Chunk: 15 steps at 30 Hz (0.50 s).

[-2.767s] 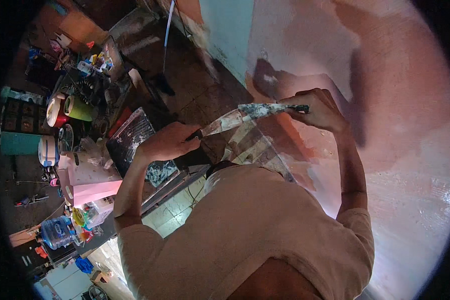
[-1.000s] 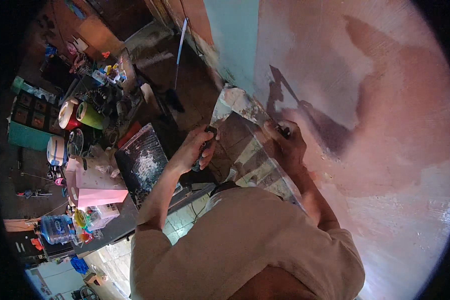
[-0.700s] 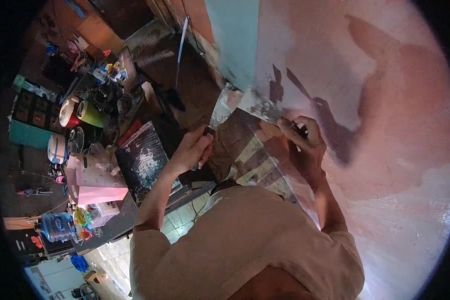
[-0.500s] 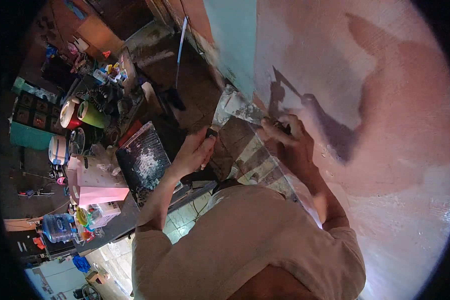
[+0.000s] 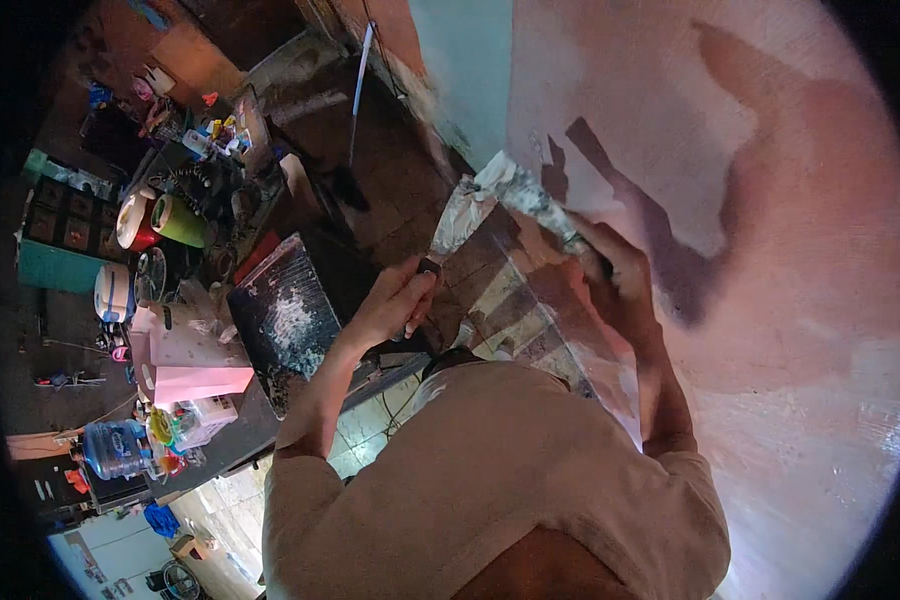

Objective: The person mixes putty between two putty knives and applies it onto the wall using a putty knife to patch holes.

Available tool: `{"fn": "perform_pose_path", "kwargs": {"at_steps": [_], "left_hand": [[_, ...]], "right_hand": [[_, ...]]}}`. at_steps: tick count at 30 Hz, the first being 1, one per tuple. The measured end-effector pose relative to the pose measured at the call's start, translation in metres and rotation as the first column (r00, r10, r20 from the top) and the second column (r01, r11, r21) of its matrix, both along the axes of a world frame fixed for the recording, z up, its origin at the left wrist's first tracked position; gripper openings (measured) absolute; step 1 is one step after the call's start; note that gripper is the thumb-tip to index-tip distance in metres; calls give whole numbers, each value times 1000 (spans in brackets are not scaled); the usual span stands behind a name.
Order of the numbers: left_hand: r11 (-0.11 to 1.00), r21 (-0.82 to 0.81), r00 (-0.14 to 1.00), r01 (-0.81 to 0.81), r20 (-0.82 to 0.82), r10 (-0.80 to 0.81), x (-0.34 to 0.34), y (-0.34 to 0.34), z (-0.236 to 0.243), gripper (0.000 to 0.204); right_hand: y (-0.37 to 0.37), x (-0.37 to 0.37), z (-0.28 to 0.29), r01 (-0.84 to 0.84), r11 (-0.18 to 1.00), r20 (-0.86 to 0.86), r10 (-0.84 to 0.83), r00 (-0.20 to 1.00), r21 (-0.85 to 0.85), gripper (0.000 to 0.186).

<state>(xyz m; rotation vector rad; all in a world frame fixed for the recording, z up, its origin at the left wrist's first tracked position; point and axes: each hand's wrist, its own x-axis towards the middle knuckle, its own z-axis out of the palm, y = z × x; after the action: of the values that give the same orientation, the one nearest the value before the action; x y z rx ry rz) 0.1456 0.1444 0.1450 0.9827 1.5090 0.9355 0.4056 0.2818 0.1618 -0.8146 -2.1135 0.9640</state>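
Observation:
My left hand [image 5: 398, 300] is closed round the dark handle of a putty knife [image 5: 460, 222], whose blade points away from me and is smeared with white paste. In my right hand [image 5: 615, 265] is a second putty knife [image 5: 532, 198], its blade slanting up to the left and also coated with paste. The two blades meet or overlap at their far ends, where a white lump of paste [image 5: 494, 172] sits. The fingers of my right hand wrap its handle and partly hide it.
Close on my right rises a pinkish, partly whitened wall [image 5: 810, 320] with my shadow on it. Left of me, a dark ridged tray [image 5: 288, 310] with white residue rests beside a cluttered table. A pink box [image 5: 195, 360] and a large blue water bottle [image 5: 115, 455] stand farther left.
My right hand has turned and shifted slightly right, so its knife now slants up toward the left one. The left knife's blade shows more fully. My left hand has hardly moved.

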Motion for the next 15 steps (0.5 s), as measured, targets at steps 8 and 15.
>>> {"fn": "perform_pose_path", "kwargs": {"at_steps": [8, 15], "left_hand": [[997, -52, 956, 57, 292, -40, -2, 3, 12, 19], [996, -17, 964, 89, 251, -82, -4, 2, 15, 20]], "right_hand": [[31, 12, -17, -39, 995, -78, 32, 996, -95, 32], [36, 14, -29, -92, 989, -83, 82, 993, -116, 33]]}}
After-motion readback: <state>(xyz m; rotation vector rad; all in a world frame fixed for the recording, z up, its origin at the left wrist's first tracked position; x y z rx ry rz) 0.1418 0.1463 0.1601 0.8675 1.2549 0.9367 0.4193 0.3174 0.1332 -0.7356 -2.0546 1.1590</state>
